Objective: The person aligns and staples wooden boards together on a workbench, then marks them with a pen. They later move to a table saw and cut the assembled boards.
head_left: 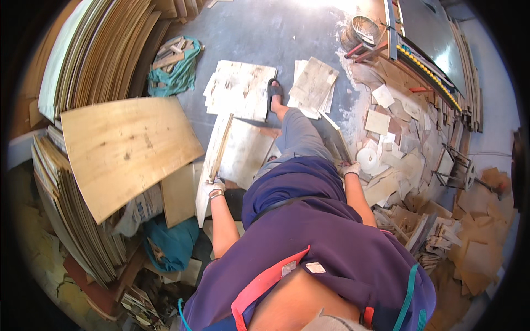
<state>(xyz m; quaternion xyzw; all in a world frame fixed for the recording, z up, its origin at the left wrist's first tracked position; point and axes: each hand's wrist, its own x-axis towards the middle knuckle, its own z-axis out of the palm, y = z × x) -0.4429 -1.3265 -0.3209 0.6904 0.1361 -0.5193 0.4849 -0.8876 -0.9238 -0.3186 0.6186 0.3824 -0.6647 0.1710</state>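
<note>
My left hand [214, 188], in a pale glove, is closed on the near end of a plywood board [220, 151] tilted up on its edge beside my left leg. Another pale board [251, 146] lies just right of it, partly behind my clothing. My right hand [351, 169], also gloved, grips the near end of a narrow-looking wooden panel [338, 135] at my right thigh. Its fingers are partly hidden. On the floor ahead, two loose piles of wood sheets, a left pile [240, 88] and a right pile [314, 85], flank my sandalled foot [275, 94].
Tall stacked sheets [105, 52] stand at the upper left, with a large plywood sheet [130, 149] jutting out below. A teal sack [185, 71] holds offcuts. Scrap pieces [386, 132] cover the right side, below a red-legged frame [375, 52] and a bucket [364, 27].
</note>
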